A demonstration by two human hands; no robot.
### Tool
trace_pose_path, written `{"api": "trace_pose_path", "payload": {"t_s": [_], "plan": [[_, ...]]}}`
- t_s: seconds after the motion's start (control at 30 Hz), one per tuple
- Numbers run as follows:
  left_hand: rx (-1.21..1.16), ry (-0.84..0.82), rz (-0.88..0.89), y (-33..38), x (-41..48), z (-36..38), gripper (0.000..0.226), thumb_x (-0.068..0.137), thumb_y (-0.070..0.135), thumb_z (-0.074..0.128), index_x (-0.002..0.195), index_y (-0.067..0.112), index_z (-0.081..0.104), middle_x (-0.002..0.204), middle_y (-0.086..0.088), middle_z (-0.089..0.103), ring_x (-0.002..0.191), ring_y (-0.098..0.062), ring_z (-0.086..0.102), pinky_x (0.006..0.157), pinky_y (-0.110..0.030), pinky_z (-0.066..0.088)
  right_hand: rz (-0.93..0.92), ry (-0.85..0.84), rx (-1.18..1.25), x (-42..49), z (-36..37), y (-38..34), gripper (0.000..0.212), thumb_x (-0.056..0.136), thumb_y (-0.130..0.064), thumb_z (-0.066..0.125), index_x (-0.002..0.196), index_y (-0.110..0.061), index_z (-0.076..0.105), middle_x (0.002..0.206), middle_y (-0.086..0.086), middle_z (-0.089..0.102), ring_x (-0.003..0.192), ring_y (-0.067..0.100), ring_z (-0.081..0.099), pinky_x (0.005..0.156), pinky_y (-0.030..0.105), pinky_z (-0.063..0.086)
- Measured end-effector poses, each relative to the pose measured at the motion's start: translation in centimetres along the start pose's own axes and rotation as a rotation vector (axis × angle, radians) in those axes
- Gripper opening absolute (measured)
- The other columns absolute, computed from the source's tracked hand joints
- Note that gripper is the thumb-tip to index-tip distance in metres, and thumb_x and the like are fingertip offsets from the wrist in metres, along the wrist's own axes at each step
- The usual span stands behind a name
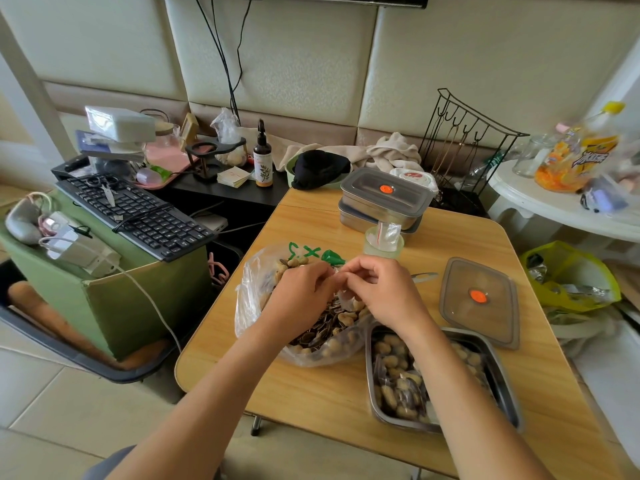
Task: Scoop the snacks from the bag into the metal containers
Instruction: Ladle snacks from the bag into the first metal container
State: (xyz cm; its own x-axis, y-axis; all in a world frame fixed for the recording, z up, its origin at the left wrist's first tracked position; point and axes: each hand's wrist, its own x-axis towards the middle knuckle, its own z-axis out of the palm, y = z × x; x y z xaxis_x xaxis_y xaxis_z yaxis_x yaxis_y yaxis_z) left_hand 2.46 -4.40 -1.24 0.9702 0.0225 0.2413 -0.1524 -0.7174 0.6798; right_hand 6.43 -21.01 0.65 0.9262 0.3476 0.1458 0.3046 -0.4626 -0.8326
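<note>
A clear plastic bag (pixel 249 299) with green print lies on the wooden table (pixel 311 403), full of peanuts and dark seeds (pixel 325 330). My left hand (pixel 298 292) and my right hand (pixel 384 289) are over the bag's mouth, fingers curled, pinching the bag's plastic edge between them. An open metal container (pixel 505 382) at the near right holds peanuts and seeds; my right forearm crosses over it. Its lid (pixel 479 299) with an orange dot lies flat to the right. A metal spoon (pixel 424 277) pokes out behind my right hand.
Two closed metal containers (pixel 384 202) are stacked at the table's far side, with a pale green cup (pixel 382 245) in front. A keyboard (pixel 138 216) on a green box sits left. A black wire rack (pixel 457 143) and white round table (pixel 540 199) stand right.
</note>
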Motion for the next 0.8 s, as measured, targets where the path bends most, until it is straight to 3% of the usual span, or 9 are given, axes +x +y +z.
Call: {"api": "trace_pose_path", "payload": {"t_s": [0.1,0.27,0.4,0.53,0.6,0.67,0.73,0.8], "plan": [[0.021,0.028,0.007,-0.3,0.03,0.07,0.023,0.101,0.036,0.061,0.092,0.017,0.071,0.076,0.006,0.067,0.068,-0.012,0.063,0.069,-0.036,0.056,-0.018,0.058,-0.038,0.01,0.3,0.01,0.009,0.097,-0.022,0.073,0.09,-0.022,0.078,0.076,-0.007,0.076,0.069,0.005,0.071,0.061,0.019,0.055],[-0.078,0.043,-0.04,0.54,-0.21,-0.18,0.03,0.101,0.046,0.058,0.087,0.023,0.069,0.072,0.004,0.068,0.066,-0.016,0.067,0.065,-0.038,0.057,-0.059,0.147,-0.089,0.1,0.41,-0.07,0.008,0.095,-0.018,0.074,0.088,-0.022,0.078,0.075,-0.01,0.074,0.071,0.003,0.071,0.063,0.02,0.058],[-0.085,-0.012,-0.039,0.38,-0.27,-0.34,0.024,0.099,0.046,0.06,0.089,0.027,0.069,0.074,0.004,0.071,0.066,-0.014,0.069,0.068,-0.039,0.058,-0.026,0.065,-0.039,-0.03,0.29,-0.01,0.009,0.094,-0.014,0.074,0.094,-0.021,0.081,0.077,-0.008,0.076,0.072,0.003,0.072,0.063,0.016,0.055],[-0.064,-0.015,-0.038,-0.25,-0.14,-0.35,0.019,0.1,0.033,0.065,0.087,0.021,0.071,0.074,0.003,0.071,0.067,-0.016,0.069,0.071,-0.042,0.059,-0.02,0.004,-0.027,-0.01,0.02,0.1,0.008,0.095,-0.019,0.075,0.092,-0.023,0.081,0.076,-0.008,0.077,0.07,0.004,0.072,0.066,0.02,0.058],[-0.011,-0.002,-0.025,-0.38,0.01,-0.27,0.02,0.1,0.028,0.065,0.085,0.017,0.071,0.071,0.004,0.069,0.065,-0.016,0.066,0.068,-0.04,0.058,-0.026,0.031,-0.064,0.0,0.15,0.16,0.008,0.094,-0.019,0.075,0.09,-0.023,0.08,0.074,-0.008,0.076,0.07,0.006,0.072,0.067,0.024,0.059],[0.023,0.026,-0.023,-0.22,0.04,-0.15,0.024,0.098,0.026,0.065,0.076,0.015,0.067,0.063,0.006,0.062,0.056,-0.011,0.055,0.059,-0.027,0.051,-0.045,0.064,-0.111,-0.04,0.48,0.15,0.008,0.093,-0.017,0.075,0.088,-0.023,0.079,0.073,-0.009,0.074,0.07,0.006,0.07,0.066,0.025,0.058],[0.009,0.042,-0.046,0.02,-0.01,-0.12,0.028,0.093,0.023,0.065,0.069,0.01,0.06,0.058,0.004,0.054,0.051,-0.008,0.041,0.053,-0.02,0.039,-0.072,0.078,-0.143,-0.09,0.71,0.03,0.008,0.091,-0.016,0.076,0.086,-0.022,0.078,0.073,-0.009,0.073,0.069,0.005,0.068,0.063,0.02,0.055],[-0.027,0.04,-0.066,0.14,-0.03,-0.27,0.027,0.089,0.019,0.065,0.066,0.007,0.057,0.058,-0.001,0.053,0.051,-0.008,0.037,0.053,-0.02,0.037,-0.106,0.075,-0.175,-0.13,0.76,-0.14,0.007,0.09,-0.015,0.076,0.086,-0.019,0.078,0.073,-0.01,0.072,0.07,0.004,0.066,0.06,0.015,0.05]]}}
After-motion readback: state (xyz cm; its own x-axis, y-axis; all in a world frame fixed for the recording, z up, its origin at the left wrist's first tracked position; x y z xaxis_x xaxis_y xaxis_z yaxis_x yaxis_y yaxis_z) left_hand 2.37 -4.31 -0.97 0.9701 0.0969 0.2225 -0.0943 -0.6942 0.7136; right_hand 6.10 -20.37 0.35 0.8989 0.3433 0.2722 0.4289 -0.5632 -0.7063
